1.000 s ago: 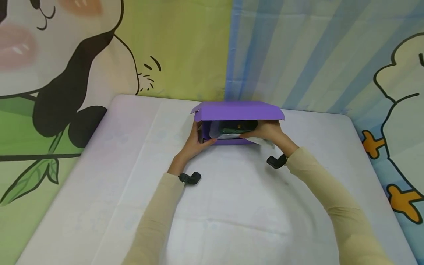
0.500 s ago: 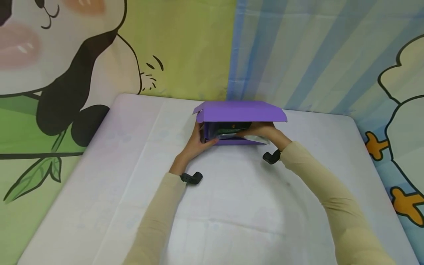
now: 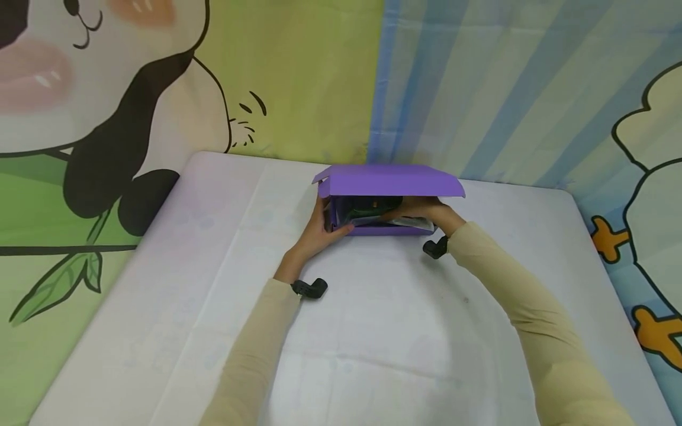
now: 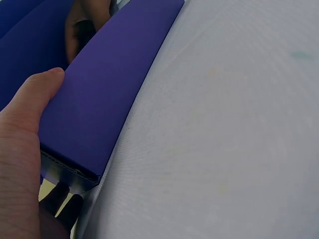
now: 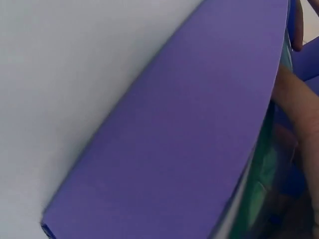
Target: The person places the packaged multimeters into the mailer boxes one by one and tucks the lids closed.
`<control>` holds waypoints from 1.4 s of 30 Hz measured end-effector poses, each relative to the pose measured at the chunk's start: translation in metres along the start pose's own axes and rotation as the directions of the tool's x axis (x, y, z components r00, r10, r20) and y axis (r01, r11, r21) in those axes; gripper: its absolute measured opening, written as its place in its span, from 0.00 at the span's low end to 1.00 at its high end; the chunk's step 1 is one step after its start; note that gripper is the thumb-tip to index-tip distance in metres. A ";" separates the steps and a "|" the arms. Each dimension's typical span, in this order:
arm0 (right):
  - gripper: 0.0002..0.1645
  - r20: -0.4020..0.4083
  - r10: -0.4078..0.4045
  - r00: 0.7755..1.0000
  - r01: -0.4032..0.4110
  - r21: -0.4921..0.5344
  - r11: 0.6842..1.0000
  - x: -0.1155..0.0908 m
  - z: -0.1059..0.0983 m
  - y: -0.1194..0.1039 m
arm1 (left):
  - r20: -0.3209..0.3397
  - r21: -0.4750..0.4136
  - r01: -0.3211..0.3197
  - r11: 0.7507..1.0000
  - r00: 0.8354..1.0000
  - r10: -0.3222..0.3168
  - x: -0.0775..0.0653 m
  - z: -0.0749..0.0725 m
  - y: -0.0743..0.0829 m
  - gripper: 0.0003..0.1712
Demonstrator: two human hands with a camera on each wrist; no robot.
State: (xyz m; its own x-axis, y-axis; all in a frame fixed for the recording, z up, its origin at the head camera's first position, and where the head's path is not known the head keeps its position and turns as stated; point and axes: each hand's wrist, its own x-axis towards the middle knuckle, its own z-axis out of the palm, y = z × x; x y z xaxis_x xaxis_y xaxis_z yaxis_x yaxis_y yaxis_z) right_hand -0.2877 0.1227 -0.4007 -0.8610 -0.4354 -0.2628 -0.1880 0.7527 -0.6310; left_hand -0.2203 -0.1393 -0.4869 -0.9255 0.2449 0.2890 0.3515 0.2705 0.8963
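Note:
A purple cardboard box (image 3: 394, 181) stands at the far side of the table, its lid raised and its open front facing me. My left hand (image 3: 313, 234) grips the box's left end, with the thumb over the front wall, as the left wrist view also shows. Inside the box, my right hand (image 3: 422, 208) holds a dark green packet (image 3: 367, 207); its fingertips are hidden there. Below that hand, a pale clear-plastic piece (image 3: 414, 222) lies along the front edge. In the right wrist view, green shiny wrapping (image 5: 256, 191) shows behind the purple front wall.
A white cloth covers the table (image 3: 383, 307). Behind it hangs a printed backdrop (image 3: 309, 77) with cartoon animals, close to the box's rear. Each wrist wears a small black camera mount (image 3: 310, 289).
My right hand has pushed left and deeper into the box with the green packet. The pale plastic has gone in from its overhang at the front. The left hand keeps its grip.

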 end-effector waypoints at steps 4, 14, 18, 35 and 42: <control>0.56 0.036 0.019 0.999 -0.019 -0.014 1.000 0.006 0.000 0.003 | -0.005 -0.015 -0.002 1.000 1.000 0.002 0.000 0.002 -0.004 0.68; 0.53 0.119 0.008 0.993 -0.006 -0.015 1.000 0.017 0.002 0.010 | 0.008 -0.029 0.017 0.999 1.000 -0.016 -0.003 0.003 0.007 0.69; 0.55 0.095 -0.022 0.995 0.027 -0.048 0.998 0.015 0.004 0.011 | -0.008 -0.029 0.010 1.000 1.000 -0.010 -0.002 0.006 -0.003 0.70; 0.56 0.065 -0.117 0.991 0.124 -0.121 0.985 0.005 0.008 0.017 | -0.006 -0.009 0.057 0.998 0.998 -0.057 0.000 0.004 -0.003 0.69; 0.54 0.037 -0.135 0.990 0.138 -0.109 0.984 -0.006 0.010 0.018 | -0.007 0.019 0.048 0.999 0.999 -0.048 0.002 0.000 -0.003 0.68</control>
State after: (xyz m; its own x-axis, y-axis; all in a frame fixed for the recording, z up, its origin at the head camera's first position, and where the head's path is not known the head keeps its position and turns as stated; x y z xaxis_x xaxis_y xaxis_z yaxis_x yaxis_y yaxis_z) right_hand -0.2817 0.1342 -0.4180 -0.8096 -0.5512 -0.2019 -0.3560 0.7346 -0.5776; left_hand -0.2233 -0.1393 -0.4895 -0.9421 0.2253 0.2483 0.3095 0.2999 0.9024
